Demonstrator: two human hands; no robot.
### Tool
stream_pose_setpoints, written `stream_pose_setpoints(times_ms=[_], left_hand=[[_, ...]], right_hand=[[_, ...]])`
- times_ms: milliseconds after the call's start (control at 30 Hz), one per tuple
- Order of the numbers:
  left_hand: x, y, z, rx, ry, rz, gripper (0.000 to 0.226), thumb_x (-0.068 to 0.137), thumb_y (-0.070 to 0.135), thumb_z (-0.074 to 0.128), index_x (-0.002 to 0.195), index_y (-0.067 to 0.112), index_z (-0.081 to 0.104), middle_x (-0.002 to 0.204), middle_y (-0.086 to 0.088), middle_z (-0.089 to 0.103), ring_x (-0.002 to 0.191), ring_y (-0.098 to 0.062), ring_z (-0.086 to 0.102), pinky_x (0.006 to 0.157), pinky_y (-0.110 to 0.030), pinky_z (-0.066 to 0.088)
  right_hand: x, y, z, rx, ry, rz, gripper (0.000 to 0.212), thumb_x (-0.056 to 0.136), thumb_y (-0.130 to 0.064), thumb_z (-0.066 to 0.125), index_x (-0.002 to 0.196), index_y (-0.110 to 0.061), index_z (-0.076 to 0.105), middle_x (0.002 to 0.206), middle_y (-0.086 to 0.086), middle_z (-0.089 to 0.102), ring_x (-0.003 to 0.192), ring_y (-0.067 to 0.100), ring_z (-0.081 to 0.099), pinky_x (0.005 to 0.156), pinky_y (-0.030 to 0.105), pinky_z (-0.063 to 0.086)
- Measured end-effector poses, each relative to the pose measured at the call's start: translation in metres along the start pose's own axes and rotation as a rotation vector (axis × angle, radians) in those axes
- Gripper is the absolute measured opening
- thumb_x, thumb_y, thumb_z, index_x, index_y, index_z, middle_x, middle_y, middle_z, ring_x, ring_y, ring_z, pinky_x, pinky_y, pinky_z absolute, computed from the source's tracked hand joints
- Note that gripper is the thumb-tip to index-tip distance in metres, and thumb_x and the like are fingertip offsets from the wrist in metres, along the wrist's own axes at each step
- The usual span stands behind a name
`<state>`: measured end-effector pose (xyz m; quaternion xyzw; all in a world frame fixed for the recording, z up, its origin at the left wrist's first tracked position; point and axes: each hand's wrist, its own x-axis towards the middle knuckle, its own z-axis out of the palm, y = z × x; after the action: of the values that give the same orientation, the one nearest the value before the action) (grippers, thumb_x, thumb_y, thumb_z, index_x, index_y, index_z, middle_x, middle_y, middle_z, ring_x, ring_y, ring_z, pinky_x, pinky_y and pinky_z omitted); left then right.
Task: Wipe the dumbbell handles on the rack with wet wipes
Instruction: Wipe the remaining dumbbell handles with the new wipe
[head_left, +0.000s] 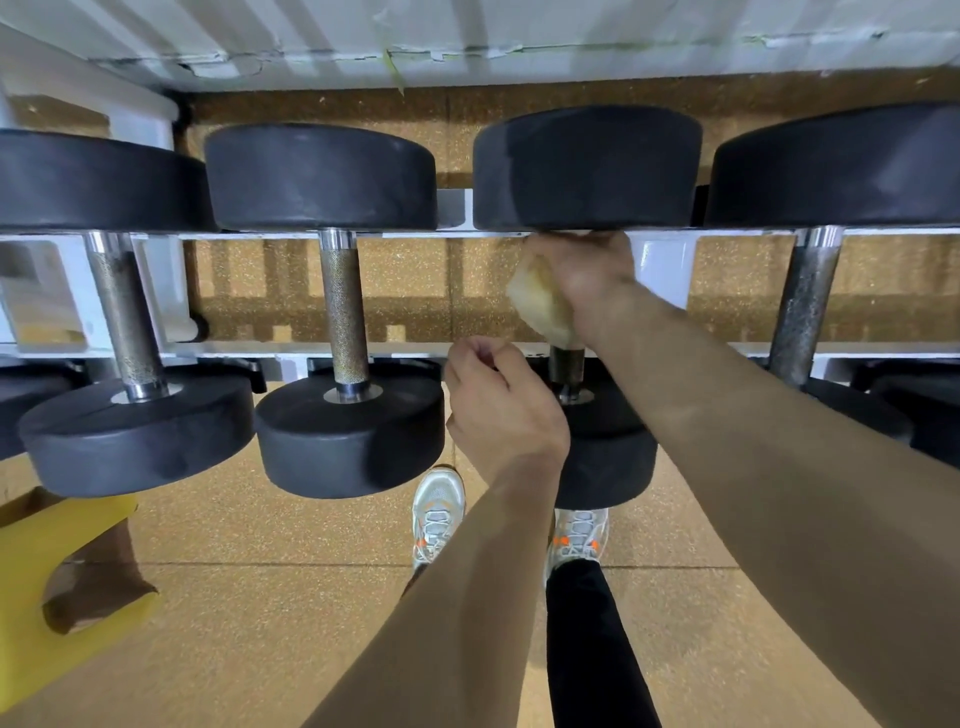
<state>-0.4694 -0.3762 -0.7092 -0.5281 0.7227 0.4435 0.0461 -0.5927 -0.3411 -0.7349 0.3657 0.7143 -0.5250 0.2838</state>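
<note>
Looking down at a white rack (415, 349) loaded with black dumbbells. Got the right hand (582, 270) wrapped round a yellowish wipe (540, 304) on the third dumbbell (587, 166), top of its handle (566, 366). Left hand (498, 410) curled, gripping nothing, beside the handle's near end.

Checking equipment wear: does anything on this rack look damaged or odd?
The far-right dumbbell handle looks mottled and patchy, unlike the evenly knurled second handle. Also, wall paint is cracked and peeling along the top.

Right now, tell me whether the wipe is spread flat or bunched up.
Bunched up. The right hand grips the wipe as a wad round the dumbbell handle.
</note>
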Motion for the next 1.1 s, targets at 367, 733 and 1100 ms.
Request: stream_pose_setpoints(times_ms=[367,733,1100], left_hand=[[-0.001,0.004,-0.002,0.032,-0.032,-0.005,0.034,0.09,0.047,0.031,0.106,0.028,0.054,0.11,0.009,0.06,0.102,-0.02,0.057,0.099,-0.051,0.043],[-0.001,0.003,-0.004,0.02,-0.036,0.017,0.031,0.092,0.046,0.032,0.108,0.027,0.051,0.11,0.005,0.062,0.1,-0.022,0.059,0.098,-0.052,0.044],[-0.002,0.003,-0.003,0.043,-0.042,0.007,0.025,0.098,0.04,0.034,0.109,0.027,0.052,0.11,0.008,0.061,0.098,-0.02,0.059,0.099,-0.052,0.043]], right_hand=[[-0.002,0.05,-0.043,0.22,-0.704,0.219,0.007,0.078,-0.02,0.077,0.072,-0.019,0.073,0.074,0.002,0.065,0.072,0.019,0.063,0.077,0.036,0.052],[-0.024,0.041,-0.005,-0.261,0.072,-0.075,0.022,0.081,-0.017,0.072,0.094,0.001,0.069,0.089,0.012,0.072,0.082,0.027,0.069,0.075,0.039,0.058],[-0.005,0.016,-0.031,0.357,-0.565,0.124,0.015,0.084,-0.01,0.072,0.074,-0.016,0.063,0.058,-0.003,0.056,0.047,0.009,0.052,0.056,0.026,0.046]])
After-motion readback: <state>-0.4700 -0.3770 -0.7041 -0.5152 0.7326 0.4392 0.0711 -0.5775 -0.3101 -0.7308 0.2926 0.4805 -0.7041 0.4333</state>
